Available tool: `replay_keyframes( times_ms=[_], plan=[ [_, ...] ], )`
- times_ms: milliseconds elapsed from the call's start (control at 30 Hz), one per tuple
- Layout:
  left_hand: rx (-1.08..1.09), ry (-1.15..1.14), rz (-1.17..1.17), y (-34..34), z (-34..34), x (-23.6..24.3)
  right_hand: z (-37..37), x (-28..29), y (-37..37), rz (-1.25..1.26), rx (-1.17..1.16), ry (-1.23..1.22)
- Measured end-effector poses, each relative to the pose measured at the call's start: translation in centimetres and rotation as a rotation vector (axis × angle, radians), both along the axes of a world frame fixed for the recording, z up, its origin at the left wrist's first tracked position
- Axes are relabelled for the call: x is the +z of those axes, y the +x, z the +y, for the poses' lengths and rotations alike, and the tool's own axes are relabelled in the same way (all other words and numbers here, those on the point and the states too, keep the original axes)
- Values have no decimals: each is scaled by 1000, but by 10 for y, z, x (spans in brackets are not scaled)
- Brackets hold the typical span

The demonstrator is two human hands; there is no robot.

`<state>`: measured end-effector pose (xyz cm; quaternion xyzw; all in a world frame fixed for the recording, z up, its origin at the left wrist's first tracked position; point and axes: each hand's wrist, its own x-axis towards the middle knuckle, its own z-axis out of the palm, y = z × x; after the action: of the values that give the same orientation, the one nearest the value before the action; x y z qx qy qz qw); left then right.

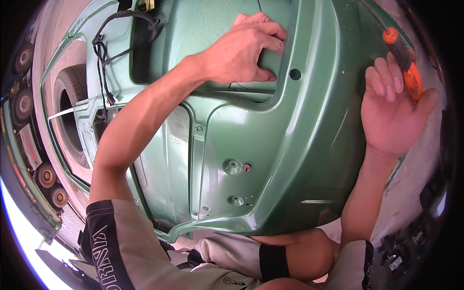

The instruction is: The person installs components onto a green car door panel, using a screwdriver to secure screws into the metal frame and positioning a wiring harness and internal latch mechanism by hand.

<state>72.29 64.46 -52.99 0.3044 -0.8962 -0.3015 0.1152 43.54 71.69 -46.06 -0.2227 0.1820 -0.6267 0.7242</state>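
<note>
While the left grip (pixel 249 48) stands wide on glossy green bodywork (pixel 237 133), the right (pixel 391 116) holds an orange-handled tool (pixel 413 78).

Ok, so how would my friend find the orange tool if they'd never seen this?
Start at the big green car panel and go right, to the person's raised right hand. The tool lies between its thumb and fingers, its thin shaft pointing up and left. Its bright orange and black handle sets it apart from the green metal beside it.
</note>
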Motion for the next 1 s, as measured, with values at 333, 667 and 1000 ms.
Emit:
replay_keyframes(
  times_ms=[333, 667, 1000],
  plan=[
    [113, 364, 392, 55, 121, 91, -13, 0, -21, 61, 96, 30],
    [106, 72, 199, 44, 179, 55, 4, -4, 6, 169, 47, -139],
    [334, 333, 414, 29, 49, 50, 5, 2, 5, 186, 5, -82]
  ],
)
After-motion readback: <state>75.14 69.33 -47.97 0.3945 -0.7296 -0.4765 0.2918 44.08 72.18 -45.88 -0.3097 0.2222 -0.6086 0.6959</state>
